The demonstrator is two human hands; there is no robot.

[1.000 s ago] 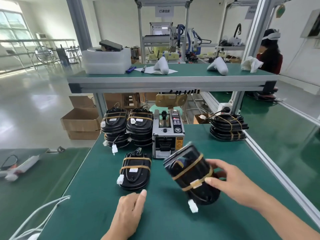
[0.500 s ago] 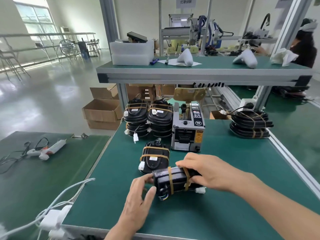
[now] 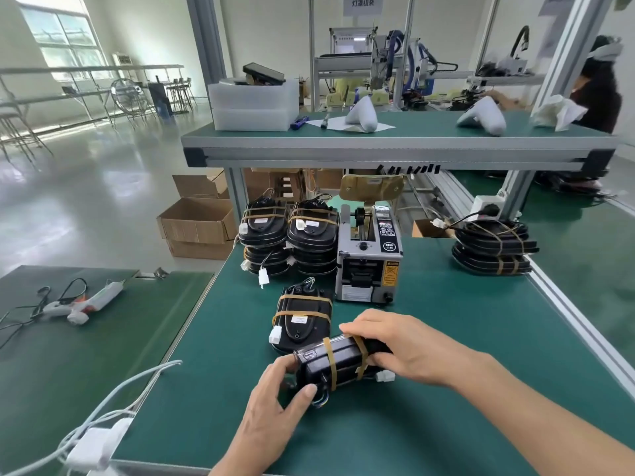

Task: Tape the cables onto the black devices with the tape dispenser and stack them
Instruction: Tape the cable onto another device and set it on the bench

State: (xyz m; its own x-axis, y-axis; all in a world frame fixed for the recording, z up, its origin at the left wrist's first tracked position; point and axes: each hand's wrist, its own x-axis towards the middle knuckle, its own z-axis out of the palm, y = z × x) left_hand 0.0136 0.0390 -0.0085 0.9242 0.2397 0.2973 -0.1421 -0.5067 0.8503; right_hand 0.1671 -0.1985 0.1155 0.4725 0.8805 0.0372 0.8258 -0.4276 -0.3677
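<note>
Green bench (image 3: pixel 446 338): your left hand (image 3: pixel 275 407) and right hand (image 3: pixel 405 345) both grip the taped black device (image 3: pixel 338 364) between them.

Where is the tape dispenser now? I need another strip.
In the head view, the tape dispenser stands mid-table, right of the two stacks of black devices and behind the lone taped device.

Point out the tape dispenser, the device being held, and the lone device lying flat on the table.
Tape dispenser (image 3: pixel 369 255): head view, front face.
Held device (image 3: pixel 338 360): head view, top between tape bands.
Flat device (image 3: pixel 302 321): head view, white label.
</note>
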